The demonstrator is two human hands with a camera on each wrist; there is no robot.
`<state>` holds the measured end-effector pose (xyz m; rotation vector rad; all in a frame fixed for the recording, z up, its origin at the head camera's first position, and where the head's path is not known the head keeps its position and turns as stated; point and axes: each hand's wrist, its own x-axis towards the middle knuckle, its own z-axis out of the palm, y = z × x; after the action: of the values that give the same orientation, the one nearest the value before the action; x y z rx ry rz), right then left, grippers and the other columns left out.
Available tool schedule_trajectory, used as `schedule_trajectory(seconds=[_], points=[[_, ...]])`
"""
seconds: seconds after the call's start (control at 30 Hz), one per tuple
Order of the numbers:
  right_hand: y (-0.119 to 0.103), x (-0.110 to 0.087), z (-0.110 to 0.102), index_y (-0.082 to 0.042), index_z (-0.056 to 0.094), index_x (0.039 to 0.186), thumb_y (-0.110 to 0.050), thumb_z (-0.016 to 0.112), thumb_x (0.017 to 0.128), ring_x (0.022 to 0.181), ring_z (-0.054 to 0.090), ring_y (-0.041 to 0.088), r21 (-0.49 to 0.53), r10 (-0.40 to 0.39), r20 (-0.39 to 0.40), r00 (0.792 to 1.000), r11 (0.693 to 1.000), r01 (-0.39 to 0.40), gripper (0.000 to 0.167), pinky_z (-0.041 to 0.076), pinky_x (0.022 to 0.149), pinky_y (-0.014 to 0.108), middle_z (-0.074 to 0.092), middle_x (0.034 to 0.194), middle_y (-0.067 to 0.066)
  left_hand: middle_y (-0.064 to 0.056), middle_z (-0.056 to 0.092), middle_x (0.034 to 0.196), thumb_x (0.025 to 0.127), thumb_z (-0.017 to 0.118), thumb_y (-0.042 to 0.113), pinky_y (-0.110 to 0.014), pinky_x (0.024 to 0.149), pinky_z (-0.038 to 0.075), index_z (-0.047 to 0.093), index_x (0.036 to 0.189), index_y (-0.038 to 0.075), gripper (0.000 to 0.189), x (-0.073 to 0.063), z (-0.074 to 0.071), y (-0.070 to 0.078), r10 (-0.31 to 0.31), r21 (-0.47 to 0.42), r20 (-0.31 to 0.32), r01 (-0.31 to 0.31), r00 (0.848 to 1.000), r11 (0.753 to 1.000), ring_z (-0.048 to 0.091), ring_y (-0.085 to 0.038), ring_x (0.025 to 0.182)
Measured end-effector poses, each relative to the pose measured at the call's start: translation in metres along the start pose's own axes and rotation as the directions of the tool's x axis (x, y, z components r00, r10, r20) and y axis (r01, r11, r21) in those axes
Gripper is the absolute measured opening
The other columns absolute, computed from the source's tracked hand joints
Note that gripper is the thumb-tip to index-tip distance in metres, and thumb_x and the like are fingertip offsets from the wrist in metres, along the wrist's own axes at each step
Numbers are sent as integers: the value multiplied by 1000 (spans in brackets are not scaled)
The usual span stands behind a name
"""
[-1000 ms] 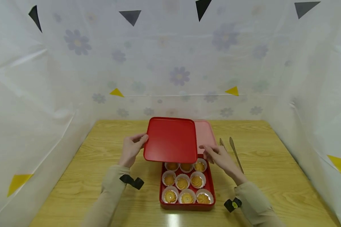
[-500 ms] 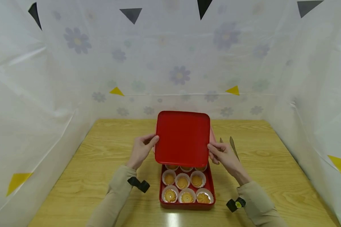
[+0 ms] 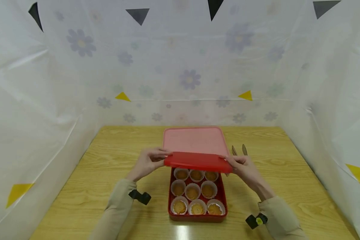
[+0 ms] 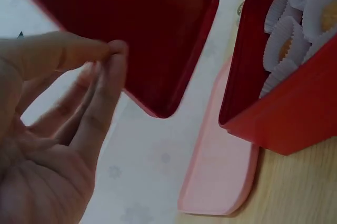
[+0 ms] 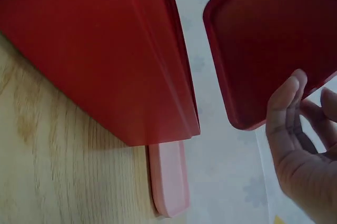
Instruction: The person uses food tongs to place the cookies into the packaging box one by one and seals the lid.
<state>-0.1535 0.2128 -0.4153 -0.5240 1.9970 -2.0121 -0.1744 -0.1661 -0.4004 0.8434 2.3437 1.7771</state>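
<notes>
A red lid (image 3: 198, 161) is held tilted above the far end of a red box (image 3: 198, 218). My left hand (image 3: 148, 163) pinches its left edge between thumb and fingers, and my right hand (image 3: 243, 168) grips the opposite edge. Both wrist views show the lid's rimmed underside apart from the box. Inside the box, several piped cookies (image 3: 192, 192) sit in white paper cups, set out in rows. The left wrist view shows the paper cups (image 4: 287, 45) past the box wall.
Behind the box lies a pink tray (image 3: 195, 138) on the wooden table (image 3: 108, 153). Metal tongs (image 3: 244, 149) rest right of the tray, partly hidden by my right hand. White patterned sheeting (image 3: 180, 60) encloses the table's back and sides.
My right hand has come to the lid's right edge and taken hold. The lid has shifted right, then tipped from nearly facing me to nearly edge-on and lower, uncovering the pink tray.
</notes>
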Motion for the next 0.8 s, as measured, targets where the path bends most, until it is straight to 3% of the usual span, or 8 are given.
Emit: schedule_trajectory(seconds=[0.1,0.13,0.2,0.33,0.4,0.47,0.63,0.8], points=[[-1,-4,4,-1,59,138,-23,54,104,113,64,-3,-98,96,-51,994,990,-100,41,57,89,26,59,144,8,-19,58,133,99,59,7,-31,90,57,71,122,1,26,-4,1,-2,-95,9,69,94,993,996,66,-17,105],[0,-4,5,-2,51,146,-23,55,103,106,66,-2,-131,111,-51,992,984,-117,48,57,86,26,60,142,14,-19,56,133,100,58,9,-34,91,57,70,122,1,26,-5,2,-3,-128,6,86,128,988,992,66,-16,103],[1,-4,8,-2,39,154,-22,56,103,87,68,4,-199,121,-28,992,972,-124,57,58,76,30,66,126,23,-19,54,130,102,58,15,-40,90,58,67,125,2,28,-6,6,-6,-198,9,108,198,974,980,68,-17,97],[7,-4,10,-1,19,160,-20,57,103,60,54,24,-324,111,35,993,941,-94,71,51,60,36,64,77,12,-21,52,125,94,70,25,-47,86,58,49,144,3,58,-7,14,-8,-338,75,102,331,936,941,71,-18,86],[11,-4,12,3,17,159,-21,57,102,57,53,25,-386,101,48,994,919,-75,74,50,57,36,60,68,8,-21,53,123,89,77,25,-48,82,58,42,149,0,75,-8,19,-8,-389,116,85,379,917,918,71,-17,82],[14,-5,12,9,20,156,-20,57,102,54,51,23,-439,86,49,995,897,-56,72,48,55,33,58,64,9,-21,57,117,85,81,25,-48,80,58,48,144,-4,74,-8,23,-7,-414,148,68,402,908,904,71,-19,78],[17,-5,15,15,28,151,-19,56,103,47,45,10,-542,62,38,997,840,-31,66,41,47,27,55,58,15,-13,62,93,82,83,22,-37,71,58,67,120,-4,49,-9,31,-6,-383,196,52,367,922,909,73,-19,70],[18,-5,17,17,33,148,-21,56,103,44,43,4,-609,81,45,996,793,-37,64,40,45,26,53,52,11,-5,66,81,82,83,23,-25,60,51,71,119,3,44,-11,35,-8,-352,252,66,326,934,911,67,-11,64]])
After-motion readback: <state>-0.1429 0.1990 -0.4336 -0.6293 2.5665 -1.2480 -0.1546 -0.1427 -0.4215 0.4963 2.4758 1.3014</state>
